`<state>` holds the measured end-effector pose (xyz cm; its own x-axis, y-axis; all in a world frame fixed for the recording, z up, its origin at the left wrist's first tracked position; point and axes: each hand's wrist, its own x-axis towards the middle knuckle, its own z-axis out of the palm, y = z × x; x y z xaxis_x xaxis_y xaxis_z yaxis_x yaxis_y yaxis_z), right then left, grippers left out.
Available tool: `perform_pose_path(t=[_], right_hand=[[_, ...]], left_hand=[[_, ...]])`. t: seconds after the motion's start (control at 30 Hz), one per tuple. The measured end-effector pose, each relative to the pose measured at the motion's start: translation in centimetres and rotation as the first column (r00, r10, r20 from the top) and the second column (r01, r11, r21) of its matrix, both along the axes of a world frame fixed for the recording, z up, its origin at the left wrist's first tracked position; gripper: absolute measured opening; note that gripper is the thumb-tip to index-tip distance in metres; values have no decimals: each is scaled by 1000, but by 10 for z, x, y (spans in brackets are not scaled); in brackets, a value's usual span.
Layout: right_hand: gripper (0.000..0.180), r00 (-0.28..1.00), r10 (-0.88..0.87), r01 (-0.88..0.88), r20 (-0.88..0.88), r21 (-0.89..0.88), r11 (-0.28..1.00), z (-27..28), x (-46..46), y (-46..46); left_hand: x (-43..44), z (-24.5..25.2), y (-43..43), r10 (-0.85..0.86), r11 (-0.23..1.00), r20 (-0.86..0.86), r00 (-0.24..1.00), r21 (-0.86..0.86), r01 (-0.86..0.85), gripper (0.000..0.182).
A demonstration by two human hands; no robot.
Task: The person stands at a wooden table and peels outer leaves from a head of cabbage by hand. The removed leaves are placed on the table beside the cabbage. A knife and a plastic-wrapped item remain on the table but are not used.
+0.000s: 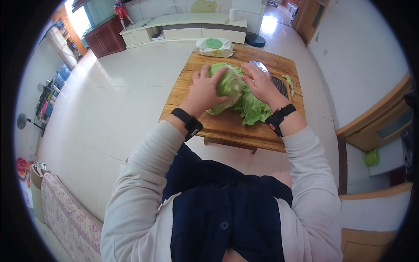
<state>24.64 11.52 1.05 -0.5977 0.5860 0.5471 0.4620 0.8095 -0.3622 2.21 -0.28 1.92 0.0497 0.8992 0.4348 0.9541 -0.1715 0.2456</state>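
Observation:
My left hand grips a head of cabbage from its left side, fingers spread over the top. To the right of the cabbage, my right hand is raised with its fingers apart and nothing in it. Loose green leaves lie beside the cabbage, below my right hand. A shiny metal blade shows just beyond my right fingers. A dark, streaked object lies right of that hand, partly hidden by it; I cannot tell what it is.
The wooden table carries a pack of wet wipes at its far edge and a leaf scrap at its right. A robot vacuum sits on the floor by the white TV cabinet. A quilted sofa cover is at lower left.

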Motion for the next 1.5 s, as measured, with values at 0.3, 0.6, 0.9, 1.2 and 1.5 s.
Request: perform_pose_path(t=[0.3, 0.6, 0.9, 1.2, 1.5], right_hand=[[83, 995, 37, -15, 88, -237, 971, 8, -5, 2], [98, 970, 6, 17, 243, -93, 995, 22, 6, -16], [79, 954, -140, 68, 266, 262, 963, 28, -3, -32], [59, 901, -245, 40, 359, 493, 869, 26, -4, -33], [51, 807, -388, 27, 445, 629, 777, 13, -3, -31]], left_hand=[[25, 10, 18, -55, 992, 57, 997, -110, 61, 124], [-6, -18, 29, 194, 969, 233, 953, -197, -150, 125], [-21, -11, 26, -258, 832, 757, 600, -142, 537, 103], [-7, -14, 30, -224, 917, 651, 725, -113, 384, 104], [1, -8, 34, -242, 954, 475, 846, -44, 298, 84]])
